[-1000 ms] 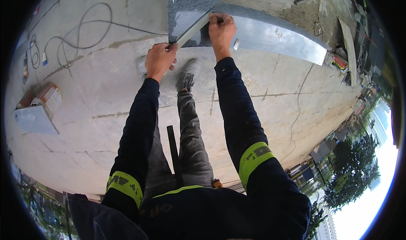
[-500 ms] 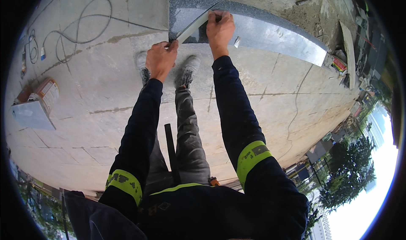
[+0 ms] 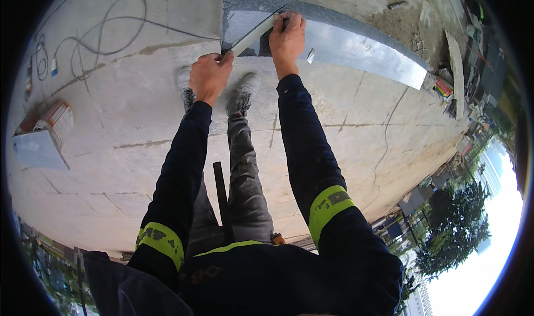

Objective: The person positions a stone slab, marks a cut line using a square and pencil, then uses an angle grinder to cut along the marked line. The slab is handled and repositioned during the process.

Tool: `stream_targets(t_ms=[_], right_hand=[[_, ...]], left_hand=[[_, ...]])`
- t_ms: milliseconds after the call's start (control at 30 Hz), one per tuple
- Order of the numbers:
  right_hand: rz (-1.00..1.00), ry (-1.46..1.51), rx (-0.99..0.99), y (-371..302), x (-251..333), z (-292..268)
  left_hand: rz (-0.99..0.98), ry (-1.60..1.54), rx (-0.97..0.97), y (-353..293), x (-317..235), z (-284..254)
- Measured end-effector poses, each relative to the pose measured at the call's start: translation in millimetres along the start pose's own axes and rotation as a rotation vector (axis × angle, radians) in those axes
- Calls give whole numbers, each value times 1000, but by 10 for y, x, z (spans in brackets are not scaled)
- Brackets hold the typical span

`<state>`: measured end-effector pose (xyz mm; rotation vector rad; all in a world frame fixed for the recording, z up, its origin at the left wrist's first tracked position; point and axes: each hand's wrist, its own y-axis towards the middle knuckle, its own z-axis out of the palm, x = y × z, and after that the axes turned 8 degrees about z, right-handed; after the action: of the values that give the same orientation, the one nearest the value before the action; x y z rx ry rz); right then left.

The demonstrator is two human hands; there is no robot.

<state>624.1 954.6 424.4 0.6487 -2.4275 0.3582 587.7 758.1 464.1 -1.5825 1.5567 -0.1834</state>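
Note:
My left hand (image 3: 210,77) is closed on the near left end of a straight, narrow grey strip (image 3: 256,36). It looks like the edge of a stone or tile piece. My right hand (image 3: 287,44) pinches its far right end between thumb and fingers. Diagonally, the strip lies over a corner of speckled grey granite paving (image 3: 240,20); I cannot tell whether it touches the stone. From my right hand a long, shiny granite slab (image 3: 356,48) curves away to the right. Beside that slab's near edge is a small pale scrap (image 3: 311,55).
A looped cable (image 3: 146,15) lies on the concrete floor (image 3: 311,102) at the far left. Nearer on the left stands a bucket (image 3: 60,120) with a grey slab (image 3: 40,150) against it. On the right are a wooden board (image 3: 455,71) and a red-yellow packet (image 3: 443,87).
Both hands keep their hold on the grey strip, which stays at nearly the same slant. The view has shifted very slightly.

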Motion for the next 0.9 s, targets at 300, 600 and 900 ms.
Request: stream_targets(t_ms=[300, 600, 900], right_hand=[[-61, -8, -34, -7, -40, 23], [-43, -100, -9, -125, 10, 50], [-18, -104, 48, -72, -45, 69]], left_hand=[[31, 20, -32, 15, 69, 59], [22, -45, -13, -29, 91, 91], [382, -176, -74, -253, 422, -14]])
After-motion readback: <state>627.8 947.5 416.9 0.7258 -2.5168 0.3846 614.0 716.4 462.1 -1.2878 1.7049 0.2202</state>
